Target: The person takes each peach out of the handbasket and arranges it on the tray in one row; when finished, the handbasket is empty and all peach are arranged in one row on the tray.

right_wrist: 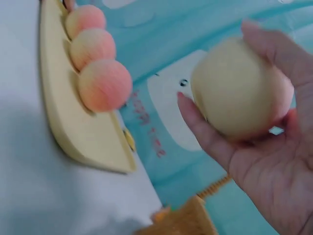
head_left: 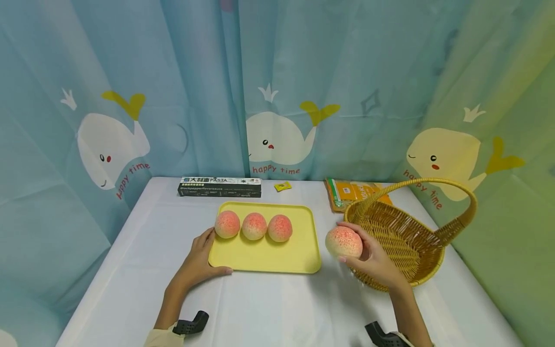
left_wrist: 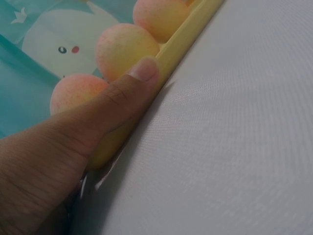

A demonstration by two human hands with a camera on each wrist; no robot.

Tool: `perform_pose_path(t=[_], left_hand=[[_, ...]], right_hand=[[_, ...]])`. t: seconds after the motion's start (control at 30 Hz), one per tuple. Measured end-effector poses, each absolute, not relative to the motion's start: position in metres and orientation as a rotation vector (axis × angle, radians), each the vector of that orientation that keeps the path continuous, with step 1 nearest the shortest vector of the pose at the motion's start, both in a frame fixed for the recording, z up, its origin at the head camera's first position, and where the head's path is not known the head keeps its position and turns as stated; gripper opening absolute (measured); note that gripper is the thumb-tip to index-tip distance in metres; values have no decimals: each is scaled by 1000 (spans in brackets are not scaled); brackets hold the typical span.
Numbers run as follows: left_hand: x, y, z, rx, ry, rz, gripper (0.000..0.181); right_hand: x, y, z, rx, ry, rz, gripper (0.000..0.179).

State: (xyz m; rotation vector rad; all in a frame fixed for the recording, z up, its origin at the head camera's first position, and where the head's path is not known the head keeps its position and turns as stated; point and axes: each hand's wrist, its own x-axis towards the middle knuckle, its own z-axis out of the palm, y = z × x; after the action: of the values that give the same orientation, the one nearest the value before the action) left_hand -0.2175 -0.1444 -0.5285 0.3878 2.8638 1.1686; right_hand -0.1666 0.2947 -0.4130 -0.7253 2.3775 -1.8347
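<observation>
A yellow tray (head_left: 273, 258) lies on the table with three peaches on it: a left one (head_left: 227, 224), a middle one (head_left: 254, 226) and a right one (head_left: 280, 228). My left hand (head_left: 200, 260) holds the tray's near left corner, its thumb (left_wrist: 129, 90) along the front rim and the fingers at the left side. Another peach (head_left: 344, 242) is gripped by my right hand (head_left: 377, 262), raised between the tray and a wicker basket (head_left: 422, 274). Thumb and fingers curl round this peach in the right wrist view.
A pasta box (head_left: 219, 187) and a small yellow packet (head_left: 283, 186) lie at the table's back. An orange food bag (head_left: 353, 192) sits partly behind the basket, whose tall handle (head_left: 466, 212) arches above it. A printed curtain (head_left: 199, 96) hangs behind the table.
</observation>
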Motion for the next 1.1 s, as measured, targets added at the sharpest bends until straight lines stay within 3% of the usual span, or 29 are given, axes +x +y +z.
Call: perform_pose_path(t=[0.4, 1.1], left_hand=[[-218, -144, -529, 381, 2868, 1152, 131], [-216, -145, -528, 386, 2869, 1162, 131]], right_hand=[[-192, 252, -447, -532, 2537, -1934, 68], [-235, 225, -489, -60, 2865, -1639, 75]])
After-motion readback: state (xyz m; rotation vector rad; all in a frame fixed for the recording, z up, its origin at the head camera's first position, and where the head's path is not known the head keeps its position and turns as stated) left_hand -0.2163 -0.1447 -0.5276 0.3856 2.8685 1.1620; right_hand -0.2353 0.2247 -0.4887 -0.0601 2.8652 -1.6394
